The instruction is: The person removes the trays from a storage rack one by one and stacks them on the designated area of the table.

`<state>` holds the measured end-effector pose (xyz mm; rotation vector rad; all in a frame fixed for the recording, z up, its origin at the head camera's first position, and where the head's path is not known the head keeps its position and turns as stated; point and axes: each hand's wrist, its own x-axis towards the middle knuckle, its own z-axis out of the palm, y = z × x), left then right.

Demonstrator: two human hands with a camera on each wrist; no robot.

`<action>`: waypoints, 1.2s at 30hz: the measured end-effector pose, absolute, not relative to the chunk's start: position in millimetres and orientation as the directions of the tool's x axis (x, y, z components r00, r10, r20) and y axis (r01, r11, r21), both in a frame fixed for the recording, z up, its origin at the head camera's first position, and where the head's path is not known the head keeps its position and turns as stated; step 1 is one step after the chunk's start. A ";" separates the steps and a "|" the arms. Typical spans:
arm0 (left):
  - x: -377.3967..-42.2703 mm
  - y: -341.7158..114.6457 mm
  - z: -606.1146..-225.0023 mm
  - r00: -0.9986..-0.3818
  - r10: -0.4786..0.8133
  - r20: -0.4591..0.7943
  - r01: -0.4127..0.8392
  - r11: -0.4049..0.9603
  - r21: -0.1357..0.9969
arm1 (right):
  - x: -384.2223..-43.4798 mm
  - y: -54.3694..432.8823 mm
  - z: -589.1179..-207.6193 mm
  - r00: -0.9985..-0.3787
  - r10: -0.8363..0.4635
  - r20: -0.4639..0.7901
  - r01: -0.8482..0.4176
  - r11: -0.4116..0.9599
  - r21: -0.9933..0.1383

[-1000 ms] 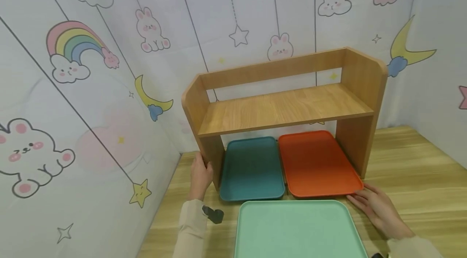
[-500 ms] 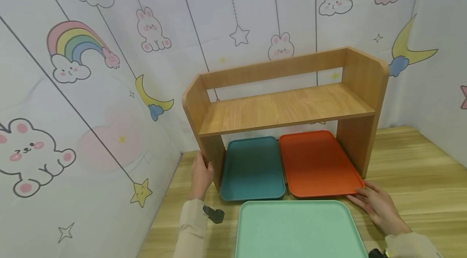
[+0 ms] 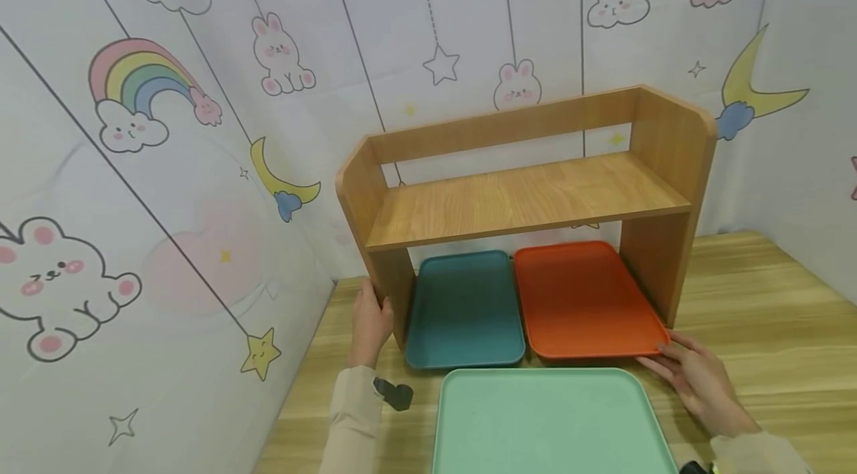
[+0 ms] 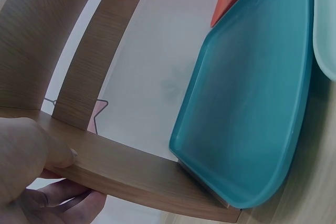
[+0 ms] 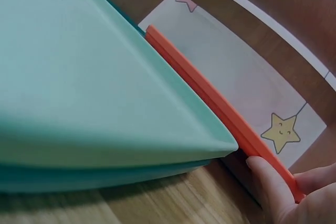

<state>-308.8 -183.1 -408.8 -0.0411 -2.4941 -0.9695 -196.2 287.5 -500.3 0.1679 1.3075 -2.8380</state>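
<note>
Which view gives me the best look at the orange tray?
The head view: the orange tray shows nearly whole, its inside visible, with the right hand at its near corner. The left wrist view catches only a piece at the top edge; the right wrist view shows it almost edge-on.

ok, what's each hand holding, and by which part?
Left hand: the wooden shelf, by the edge of its left side panel. Right hand: the orange tray, pinched at its near right corner.
</note>
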 end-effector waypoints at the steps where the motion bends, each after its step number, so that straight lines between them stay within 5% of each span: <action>1: -309.2 -182.9 -409.0 -0.893 -0.137 0.428 0.189 0.750 0.634 | -195.4 287.5 -500.0 -0.995 0.039 -0.094 0.045 -0.661 -0.749; 36: -310.6 -184.3 -411.5 -0.898 -0.133 0.420 0.193 0.738 0.647 | -170.2 291.6 -468.8 -1.000 0.008 0.030 -0.026 -0.733 -0.680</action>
